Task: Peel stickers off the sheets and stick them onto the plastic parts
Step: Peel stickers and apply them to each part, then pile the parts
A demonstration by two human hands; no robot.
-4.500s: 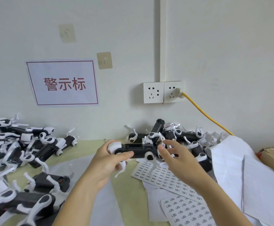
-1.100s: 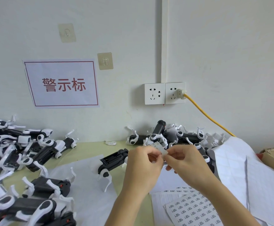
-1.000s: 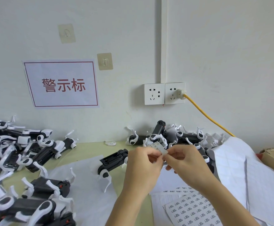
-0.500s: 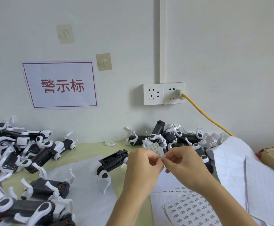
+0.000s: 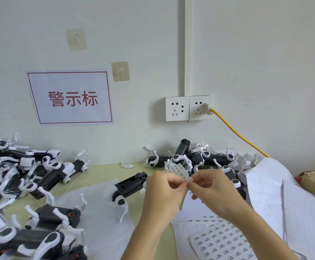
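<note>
Two hands raised over a crowded desk, both pinching one small sticker strip.

Surface: pale green desk (image 5: 100, 173) set against a white wall carrying a red-lettered sign (image 5: 70, 97), two adhesive hooks and a double socket (image 5: 189, 108) with a yellow cable (image 5: 237, 135) plugged in. Black-and-white plastic parts are heaped at the left edge (image 5: 21, 171) and along the wall behind the hands (image 5: 196, 158); one part (image 5: 129, 186) lies alone on white paper just left of the hands. Printed sticker sheets (image 5: 222, 241) lie below the forearms, blank sheets (image 5: 276, 194) at right beside a cardboard box. Left hand (image 5: 164, 192) and right hand (image 5: 211, 188) meet fingertip to fingertip, each gripping the sticker strip (image 5: 179, 171) held in the air; whether a sticker is lifted appears uncertain.
</note>
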